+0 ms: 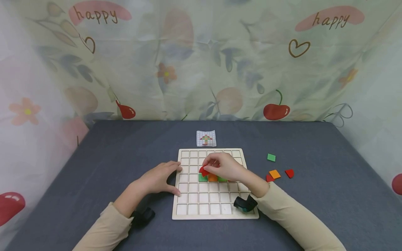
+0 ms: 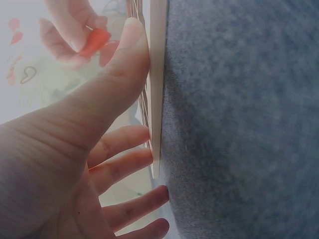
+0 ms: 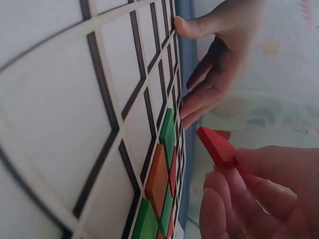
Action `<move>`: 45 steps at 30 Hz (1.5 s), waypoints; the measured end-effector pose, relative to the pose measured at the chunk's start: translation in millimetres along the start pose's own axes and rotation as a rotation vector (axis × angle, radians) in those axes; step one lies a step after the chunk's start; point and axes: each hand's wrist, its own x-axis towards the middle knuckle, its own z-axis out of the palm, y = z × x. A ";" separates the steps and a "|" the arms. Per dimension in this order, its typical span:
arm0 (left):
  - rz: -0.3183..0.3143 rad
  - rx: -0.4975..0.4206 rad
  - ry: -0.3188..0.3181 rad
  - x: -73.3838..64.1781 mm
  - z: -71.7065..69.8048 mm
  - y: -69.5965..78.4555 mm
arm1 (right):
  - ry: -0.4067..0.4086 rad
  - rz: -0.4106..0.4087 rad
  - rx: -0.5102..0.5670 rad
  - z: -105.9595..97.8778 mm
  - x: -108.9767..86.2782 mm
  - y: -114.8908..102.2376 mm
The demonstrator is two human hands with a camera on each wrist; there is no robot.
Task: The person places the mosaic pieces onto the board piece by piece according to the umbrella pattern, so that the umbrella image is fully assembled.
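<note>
My right hand (image 1: 224, 165) is over the middle of the pale gridded board (image 1: 188, 188), pinching a red tile (image 3: 219, 148) with a curved edge between thumb and fingers. In the right wrist view this tile is tilted above the board. Just below it in the head view, a green tile (image 1: 202, 177), an orange tile (image 1: 212, 177) and another green tile (image 1: 222, 179) sit side by side in a row of cells. My left hand (image 1: 158, 177) rests at the board's left edge, thumb and fingers spread along it. The left wrist view shows its thumb (image 2: 132, 37) against the rim.
Right of the board lie loose tiles: a green square (image 1: 271, 157), an orange square (image 1: 274, 174) overlapping a red one (image 1: 269, 178), and another red one (image 1: 289, 173). A small pattern card (image 1: 206, 143) lies behind the board on the dark cloth (image 1: 141, 146). A patterned curtain hangs behind.
</note>
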 end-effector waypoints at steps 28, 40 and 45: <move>0.010 0.004 0.018 0.6 1.6 -2.2 | -0.114 0.028 -0.071 21.7 22.1 -14.2; 0.016 -0.008 0.015 -1.1 -0.5 -1.4 | -0.125 0.028 -0.170 22.4 23.1 -14.9; 0.008 -0.007 0.005 0.1 0.1 -1.4 | -0.126 0.032 -0.189 20.0 21.8 -15.2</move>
